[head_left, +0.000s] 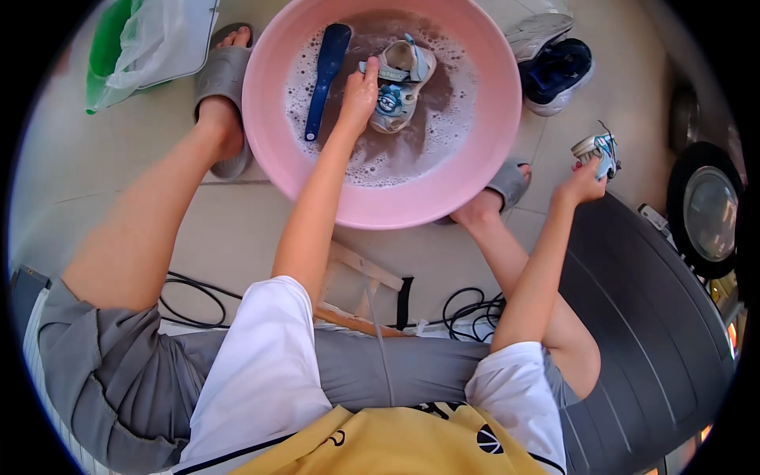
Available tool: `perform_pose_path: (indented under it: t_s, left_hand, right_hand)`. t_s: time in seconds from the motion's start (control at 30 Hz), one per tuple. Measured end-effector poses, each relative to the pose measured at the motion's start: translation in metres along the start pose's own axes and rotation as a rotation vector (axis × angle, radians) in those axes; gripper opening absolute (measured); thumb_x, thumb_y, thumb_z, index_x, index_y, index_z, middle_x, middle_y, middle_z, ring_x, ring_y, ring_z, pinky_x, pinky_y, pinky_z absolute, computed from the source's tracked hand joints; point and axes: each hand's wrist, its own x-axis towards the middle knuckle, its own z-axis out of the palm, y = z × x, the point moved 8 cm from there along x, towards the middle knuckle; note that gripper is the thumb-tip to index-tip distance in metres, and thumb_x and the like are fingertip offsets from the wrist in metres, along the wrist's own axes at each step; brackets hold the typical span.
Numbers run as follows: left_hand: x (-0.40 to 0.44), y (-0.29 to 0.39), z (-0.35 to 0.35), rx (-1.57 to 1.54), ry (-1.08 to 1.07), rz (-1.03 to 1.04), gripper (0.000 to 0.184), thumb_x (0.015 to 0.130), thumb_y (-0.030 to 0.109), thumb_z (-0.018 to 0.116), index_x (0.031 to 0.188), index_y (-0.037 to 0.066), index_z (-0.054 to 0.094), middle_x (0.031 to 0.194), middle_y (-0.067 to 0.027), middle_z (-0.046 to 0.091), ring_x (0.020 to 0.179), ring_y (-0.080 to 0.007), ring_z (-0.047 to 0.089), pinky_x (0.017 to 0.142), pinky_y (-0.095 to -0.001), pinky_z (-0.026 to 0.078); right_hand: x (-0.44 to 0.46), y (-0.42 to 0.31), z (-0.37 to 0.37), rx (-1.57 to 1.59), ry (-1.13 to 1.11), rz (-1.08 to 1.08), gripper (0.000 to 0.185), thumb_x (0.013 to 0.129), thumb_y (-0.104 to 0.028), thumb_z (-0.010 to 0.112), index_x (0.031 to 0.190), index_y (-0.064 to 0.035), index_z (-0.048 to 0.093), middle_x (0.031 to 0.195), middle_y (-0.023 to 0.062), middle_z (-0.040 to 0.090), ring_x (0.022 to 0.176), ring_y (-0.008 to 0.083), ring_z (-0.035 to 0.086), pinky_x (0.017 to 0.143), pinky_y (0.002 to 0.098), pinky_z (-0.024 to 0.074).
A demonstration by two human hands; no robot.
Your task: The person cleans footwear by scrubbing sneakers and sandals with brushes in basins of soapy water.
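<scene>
Over the pink basin (380,214) of cloudy, foamy water, my left hand (361,96) grips a small light-coloured clog (393,107) with a blue cartoon figure and a strap. A blue long-handled brush (324,71) lies in the foam left of that hand. Out to the right, beyond the basin's rim, my right hand (583,182) is closed on a second small shoe (599,150), pale with light blue parts. The fingers of my right hand are partly hidden by this shoe.
White sneakers (541,36) and a dark blue shoe (558,71) stand right of the basin. A green and white bag (131,47) lies upper left. Black cables (467,313) and a wooden piece (364,265) are near my legs. A dark grey ribbed object (633,317) fills the right.
</scene>
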Motion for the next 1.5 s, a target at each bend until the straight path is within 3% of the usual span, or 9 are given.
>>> perform_pose_path:
  t_s: [0.07,0.17,0.27,0.6,0.77,0.9,1.27,1.4,1.5]
  left_hand:
    - [0.004,0.006,0.004,-0.067,0.013,0.154,0.061,0.088,0.053,0.040,0.102,-0.004,0.057,0.086,-0.0105,0.060,0.083,-0.0171,0.052,0.078,-0.0299,0.040]
    - [-0.004,0.033,-0.008,0.030,0.184,0.320,0.056,0.089,0.050,0.036,0.098,0.000,0.061,0.087,-0.0219,0.061,0.086,-0.0393,0.056,0.077,-0.0400,0.041]
    - [-0.029,0.070,-0.024,0.108,0.475,0.681,0.048,0.091,0.043,0.038,0.100,0.002,0.062,0.089,-0.0203,0.059,0.088,-0.0355,0.056,0.078,-0.0396,0.042]
    - [-0.038,0.084,-0.033,0.216,0.511,0.672,0.029,0.084,0.021,0.057,0.109,0.008,0.060,0.097,-0.0124,0.052,0.085,-0.0281,0.053,0.073,-0.0341,0.044]
    - [-0.061,0.105,0.011,0.684,0.434,1.094,0.043,0.070,0.016,0.065,0.111,0.022,0.055,0.110,-0.0061,0.045,0.107,-0.0273,0.042,0.086,-0.0419,0.036]
    - [-0.037,0.088,0.021,0.768,0.405,0.941,0.034,0.075,0.021,0.062,0.108,0.026,0.053,0.116,-0.0088,0.044,0.107,-0.0283,0.044,0.085,-0.0427,0.039]
    - [-0.008,0.066,0.026,0.858,0.422,0.841,0.052,0.076,0.043,0.056,0.124,0.030,0.039,0.122,-0.0202,0.040,0.107,-0.0400,0.042,0.083,-0.0537,0.037]
    - [-0.025,0.072,0.026,0.745,0.243,0.652,0.065,0.075,0.045,0.059,0.130,0.023,0.031,0.122,-0.0304,0.037,0.110,-0.0468,0.039,0.089,-0.0577,0.032]
    - [-0.055,0.042,0.025,0.644,0.369,0.536,0.068,0.073,0.044,0.061,0.129,0.019,0.031,0.122,-0.0327,0.035,0.110,-0.0474,0.039,0.089,-0.0551,0.034]
  right_hand:
    - [-0.034,-0.052,0.005,-0.019,-0.119,-0.226,0.024,0.078,-0.020,0.065,0.079,0.0036,0.060,0.066,0.0095,0.060,0.053,0.0154,0.052,0.048,0.0289,0.0415]
    - [-0.110,-0.097,0.026,-0.145,-0.374,-0.636,0.029,0.080,-0.027,0.066,0.076,0.0005,0.057,0.066,0.0072,0.054,0.058,0.0157,0.051,0.054,0.0293,0.0405]
    - [-0.191,-0.088,0.065,-0.353,-0.632,-0.916,0.027,0.075,-0.025,0.067,0.072,-0.0007,0.056,0.081,0.0156,0.055,0.079,0.0352,0.051,0.066,0.0408,0.0422]
    - [-0.246,-0.051,0.100,-0.382,-0.694,-0.571,0.026,0.077,-0.026,0.064,0.073,-0.0013,0.058,0.079,0.0121,0.053,0.085,0.0317,0.048,0.075,0.0413,0.0398]
    - [-0.218,-0.067,0.120,-0.284,-0.556,-0.563,0.032,0.081,-0.023,0.057,0.102,0.0008,0.052,0.114,0.0243,0.040,0.099,0.0378,0.044,0.087,0.0428,0.0366]
    - [-0.233,-0.049,0.167,-0.180,-0.724,-0.597,0.041,0.079,-0.015,0.051,0.118,-0.0048,0.045,0.128,0.0281,0.026,0.113,0.0449,0.036,0.094,0.0472,0.0320]
    - [-0.222,-0.013,0.169,-0.351,-0.607,-0.628,0.034,0.080,-0.016,0.045,0.115,-0.0126,0.047,0.126,0.0204,0.034,0.115,0.0410,0.035,0.092,0.0499,0.0335]
    - [-0.214,0.013,0.174,-0.021,-0.700,-0.144,0.027,0.083,-0.023,0.045,0.099,-0.0017,0.049,0.107,0.0211,0.044,0.101,0.0376,0.041,0.086,0.0487,0.0324]
    - [-0.245,0.023,0.148,-0.182,-0.656,-0.180,0.028,0.085,-0.025,0.045,0.089,0.0019,0.047,0.095,0.0238,0.047,0.089,0.0377,0.045,0.081,0.0460,0.0333]
